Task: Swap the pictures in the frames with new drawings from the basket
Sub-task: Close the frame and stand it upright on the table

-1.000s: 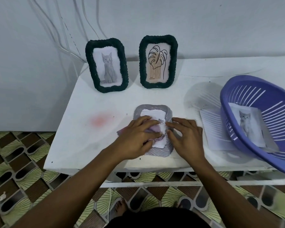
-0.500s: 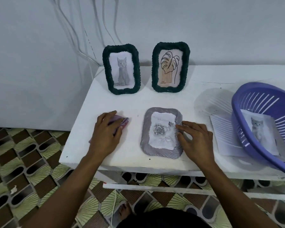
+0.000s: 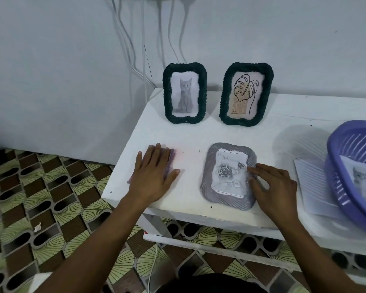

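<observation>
A grey woven frame [image 3: 209,187] lies flat on the white table [image 3: 199,132], with a rose drawing [image 3: 228,174] in its opening. My right hand [image 3: 273,187] rests on the frame's right edge, fingertips touching the drawing. My left hand [image 3: 154,176] lies flat, fingers spread, on a pinkish-purple picture [image 3: 172,157] at the table's left front. Two dark green frames stand at the back: one with a cat picture [image 3: 184,93], one with a leaf drawing [image 3: 246,94]. A purple basket [image 3: 344,176] at the right holds a cat drawing [image 3: 361,178].
A lined white sheet [image 3: 311,187] lies partly under the basket. White cables [image 3: 133,49] hang down the wall behind the table's left corner. The table's left edge drops to a patterned tile floor [image 3: 40,208].
My left hand carried the pinkish picture away from the grey frame to the left and now presses it flat on the table. The rose drawing is uncovered. The camera view shifted left.
</observation>
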Demonstrator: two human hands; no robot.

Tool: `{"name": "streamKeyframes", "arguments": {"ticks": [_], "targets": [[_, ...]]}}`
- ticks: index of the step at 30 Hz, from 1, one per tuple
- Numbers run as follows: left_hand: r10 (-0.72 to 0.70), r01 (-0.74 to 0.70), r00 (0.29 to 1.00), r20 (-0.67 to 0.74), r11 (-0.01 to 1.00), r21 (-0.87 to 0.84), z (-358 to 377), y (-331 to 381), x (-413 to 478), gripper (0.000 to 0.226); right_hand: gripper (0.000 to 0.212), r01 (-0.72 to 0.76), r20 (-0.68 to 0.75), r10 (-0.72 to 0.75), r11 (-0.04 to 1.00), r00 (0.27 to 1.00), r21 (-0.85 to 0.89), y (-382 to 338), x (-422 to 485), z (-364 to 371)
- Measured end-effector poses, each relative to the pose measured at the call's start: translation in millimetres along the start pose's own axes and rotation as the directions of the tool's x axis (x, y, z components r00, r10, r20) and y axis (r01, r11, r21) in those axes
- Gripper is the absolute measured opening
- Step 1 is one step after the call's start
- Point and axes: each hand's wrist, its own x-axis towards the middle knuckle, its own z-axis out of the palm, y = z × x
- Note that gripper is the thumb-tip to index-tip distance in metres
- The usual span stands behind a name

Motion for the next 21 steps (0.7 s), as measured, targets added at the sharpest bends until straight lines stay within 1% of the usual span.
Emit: {"name": "streamKeyframes", "arguments": {"ticks": [2,5,7,9,10,12,14,16,19,20,21], "targets": [[0.059,-0.06,0.998,-0.019,0.997,-0.047,-4,15,1,0.08,0.032,-0.005,0.015,0.005,1.0,1.0,-0.005,0,0,0],[0.175,-0.159,0.982,0.069,0.968,-0.196,1,48,4,0.08,0.033,-0.016,0.022,0.016,1.0,1.0,-0.011,-1,0,-1],[0.215,-0.18,0.972,0.092,0.939,-0.294,11,69,8,0.076,0.032,-0.033,0.022,0.033,0.999,0.999,0.016,-3,-1,-2],[0.231,-0.187,0.971,0.064,0.896,-0.402,17,85,11,0.07,0.031,-0.035,0.014,0.034,0.998,0.999,0.055,-5,-1,-3],[0.228,-0.186,0.973,0.035,0.867,-0.461,20,92,13,0.066,0.03,-0.036,0.009,0.036,0.997,0.999,0.071,-6,-1,-5],[0.171,-0.136,0.985,0.001,0.787,-0.602,21,100,15,0.056,0.031,-0.06,0.01,0.059,0.992,0.998,0.111,-7,0,-7],[0.113,-0.081,0.994,-0.003,0.693,-0.716,19,105,17,0.05,0.034,-0.106,0.039,0.1,0.972,0.994,0.209,-8,2,-11],[0.083,-0.064,0.996,-0.013,0.653,-0.754,18,109,18,0.05,0.035,-0.158,0.092,0.135,0.929,0.987,0.336,-9,6,-15],[0.039,-0.057,0.998,-0.042,0.604,-0.795,18,111,18,0.05,0.04,-0.186,0.126,0.144,0.873,0.981,0.45,-11,10,-18],[0.029,-0.055,0.998,-0.047,0.577,-0.815,16,110,17,0.05,0.043,-0.233,0.152,0.18,0.83,0.972,0.507,-14,11,-19],[0.02,-0.05,0.999,-0.047,0.55,-0.834,15,109,17,0.05,0.046,-0.305,0.195,0.234,0.76,0.952,0.574,-18,12,-21]]}}
